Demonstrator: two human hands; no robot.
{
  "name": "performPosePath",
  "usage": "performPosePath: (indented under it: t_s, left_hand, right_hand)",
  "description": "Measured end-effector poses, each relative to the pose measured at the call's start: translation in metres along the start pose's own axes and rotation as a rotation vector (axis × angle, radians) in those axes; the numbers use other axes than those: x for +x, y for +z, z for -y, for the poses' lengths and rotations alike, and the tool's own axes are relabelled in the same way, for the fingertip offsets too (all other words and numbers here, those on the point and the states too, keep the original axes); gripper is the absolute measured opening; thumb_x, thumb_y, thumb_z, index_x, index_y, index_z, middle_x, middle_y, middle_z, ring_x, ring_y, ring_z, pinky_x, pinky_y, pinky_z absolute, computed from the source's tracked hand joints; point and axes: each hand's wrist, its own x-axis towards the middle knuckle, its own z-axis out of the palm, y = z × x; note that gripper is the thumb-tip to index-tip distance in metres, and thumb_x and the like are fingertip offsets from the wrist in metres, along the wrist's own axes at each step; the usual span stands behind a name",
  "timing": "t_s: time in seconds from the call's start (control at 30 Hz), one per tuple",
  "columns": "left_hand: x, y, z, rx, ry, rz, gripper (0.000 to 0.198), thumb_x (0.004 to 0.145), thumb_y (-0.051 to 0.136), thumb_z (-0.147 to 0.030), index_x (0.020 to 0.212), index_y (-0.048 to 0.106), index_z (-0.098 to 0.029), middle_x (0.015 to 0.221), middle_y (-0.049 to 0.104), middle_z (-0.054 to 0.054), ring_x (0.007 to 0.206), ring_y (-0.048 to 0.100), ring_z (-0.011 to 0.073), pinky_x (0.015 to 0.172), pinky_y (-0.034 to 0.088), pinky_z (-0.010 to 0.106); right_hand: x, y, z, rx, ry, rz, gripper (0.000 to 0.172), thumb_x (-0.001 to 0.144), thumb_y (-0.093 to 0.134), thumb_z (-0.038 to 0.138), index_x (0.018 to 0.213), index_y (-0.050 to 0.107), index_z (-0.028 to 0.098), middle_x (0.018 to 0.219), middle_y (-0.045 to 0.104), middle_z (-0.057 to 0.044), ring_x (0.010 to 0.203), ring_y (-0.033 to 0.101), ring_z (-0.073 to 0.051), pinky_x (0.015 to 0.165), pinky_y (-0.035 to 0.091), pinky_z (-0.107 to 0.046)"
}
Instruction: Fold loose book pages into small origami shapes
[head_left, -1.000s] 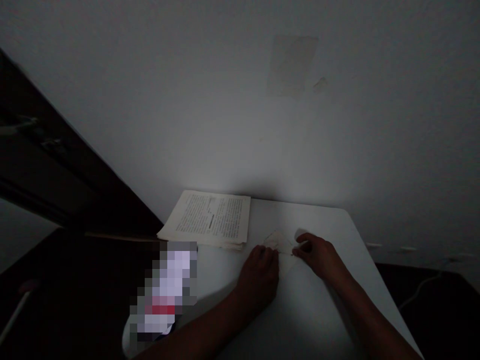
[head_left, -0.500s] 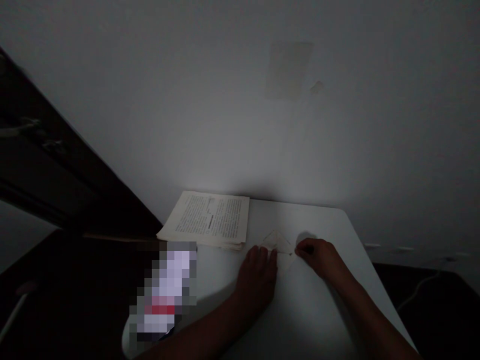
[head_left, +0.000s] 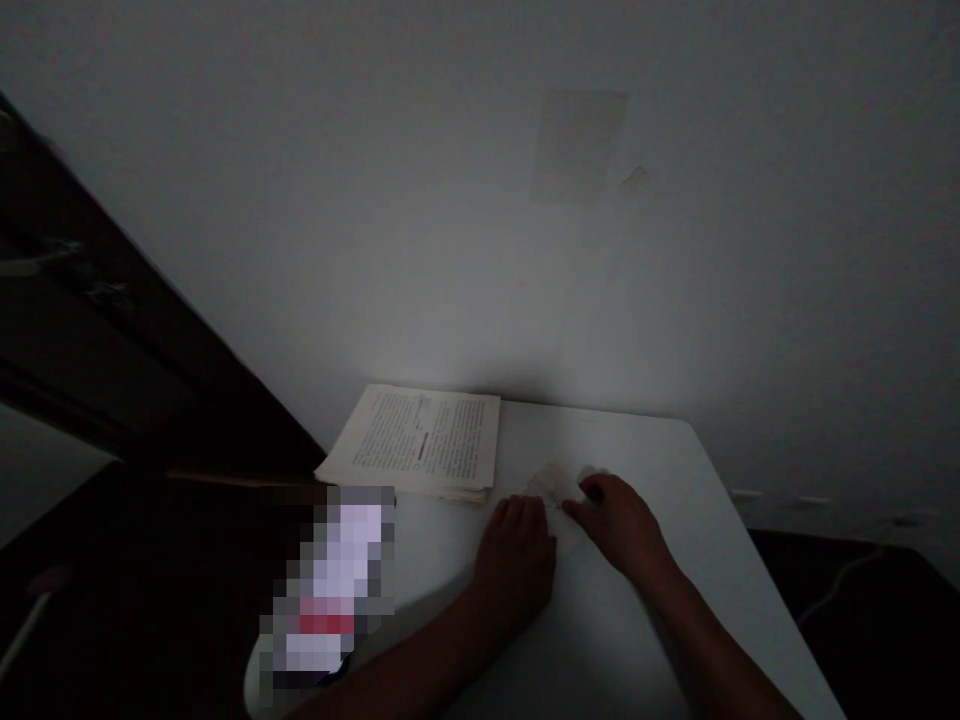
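A small folded piece of pale paper (head_left: 553,486) lies on the white table (head_left: 660,600) between my hands. My left hand (head_left: 517,560) rests flat on its near left part, fingers stretched out and pressing down. My right hand (head_left: 615,522) sits just to the right, fingers curled and pinching the paper's right side. The dim light hides the paper's exact folds.
A stack of printed pages (head_left: 424,440) lies at the table's far left against the white wall (head_left: 480,200). A blurred-out object (head_left: 334,590) stands at the table's left edge. Dark furniture (head_left: 90,330) fills the left. A cable (head_left: 840,575) lies on the dark floor at right.
My right hand has moved left toward the left hand, and the paper looks folded smaller. My left hand has stayed pressed in place.
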Motion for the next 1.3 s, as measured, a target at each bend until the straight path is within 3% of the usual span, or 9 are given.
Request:
performPosePath:
  t_s: [0.1,0.27,0.4,0.53,0.63,0.73,0.93,1.1,1.3]
  left_hand:
    - [0.000,-0.002,0.000,0.000,-0.010,-0.015,0.022,0.083,0.043,-0.017,0.099,0.057,-0.009,0.101,0.054,0.014,0.094,0.049,0.0259,0.084,0.042,0.044]
    - [0.003,-0.005,0.003,-0.095,-0.101,-0.018,0.025,0.081,0.048,-0.021,0.103,0.053,-0.010,0.099,0.053,0.013,0.093,0.048,0.0258,0.084,0.043,0.044]
    - [0.008,-0.008,0.011,-0.320,-0.172,-0.164,0.022,0.080,0.052,-0.023,0.100,0.051,-0.013,0.106,0.051,0.013,0.099,0.047,0.0250,0.087,0.043,0.044]
    - [0.014,-0.015,0.020,-0.668,-0.380,-0.340,0.048,0.069,0.066,-0.024,0.110,0.042,-0.016,0.110,0.051,0.013,0.102,0.050,0.0250,0.083,0.046,0.041]
    - [0.017,-0.023,0.023,-1.051,-0.555,-0.165,0.055,0.066,0.069,-0.024,0.113,0.040,-0.020,0.090,0.062,0.004,0.079,0.061,0.0182,0.069,0.051,0.032]
    - [0.018,-0.030,0.024,-1.245,-0.649,-0.078,0.056,0.063,0.072,-0.023,0.112,0.044,-0.021,0.085,0.065,0.002,0.074,0.064,0.0177,0.063,0.051,0.027]
    - [0.020,-0.033,0.026,-1.349,-0.798,-0.094,0.057,0.056,0.076,-0.023,0.107,0.050,-0.017,0.079,0.068,0.003,0.068,0.064,0.0191,0.056,0.049,0.025]
    - [0.017,-0.024,0.028,-1.369,-0.803,-0.093,0.054,0.055,0.078,-0.026,0.101,0.053,-0.016,0.081,0.068,0.004,0.071,0.065,0.0199,0.058,0.050,0.025]
    - [0.016,-0.020,0.031,-1.420,-0.799,-0.079,0.053,0.056,0.078,-0.028,0.101,0.053,-0.016,0.081,0.068,0.004,0.071,0.065,0.0201,0.058,0.051,0.026]
  right_hand:
    - [0.002,0.003,-0.001,0.021,-0.013,-0.001,0.031,0.073,0.060,0.040,0.095,0.060,0.018,0.093,0.063,-0.008,0.087,0.059,-0.022,0.078,0.043,-0.033]
    - [0.002,0.003,0.000,0.101,0.024,0.011,0.023,0.068,0.062,0.036,0.082,0.057,0.018,0.087,0.061,-0.006,0.085,0.056,-0.023,0.076,0.042,-0.035]
    - [-0.001,-0.003,0.002,0.498,0.019,0.097,0.017,0.073,0.057,0.034,0.076,0.046,0.022,0.070,0.056,0.002,0.067,0.056,-0.016,0.061,0.043,-0.027]
    - [-0.005,-0.011,0.006,0.948,0.045,0.197,0.030,0.067,0.067,0.034,0.079,0.041,0.023,0.072,0.060,0.004,0.069,0.060,-0.016,0.062,0.046,-0.025]
    - [-0.008,-0.012,0.013,1.160,0.100,0.255,0.037,0.065,0.071,0.032,0.083,0.041,0.024,0.079,0.067,0.001,0.073,0.063,-0.017,0.066,0.048,-0.026]
    - [-0.009,-0.007,0.019,1.240,0.120,0.284,0.040,0.064,0.073,0.030,0.088,0.042,0.024,0.081,0.070,-0.001,0.072,0.065,-0.017,0.065,0.049,-0.027]
    - [-0.009,0.005,0.019,1.248,0.120,0.282,0.046,0.061,0.076,0.028,0.095,0.045,0.022,0.077,0.072,-0.002,0.066,0.065,-0.017,0.060,0.050,-0.026]
    - [-0.012,0.008,0.024,1.261,0.191,0.194,0.047,0.057,0.077,0.031,0.091,0.045,0.023,0.075,0.071,-0.001,0.059,0.064,-0.017,0.053,0.050,-0.025]
    - [-0.011,0.008,0.023,1.299,0.229,0.194,0.053,0.054,0.080,0.033,0.094,0.045,0.023,0.074,0.072,-0.003,0.060,0.066,-0.021,0.054,0.052,-0.029]
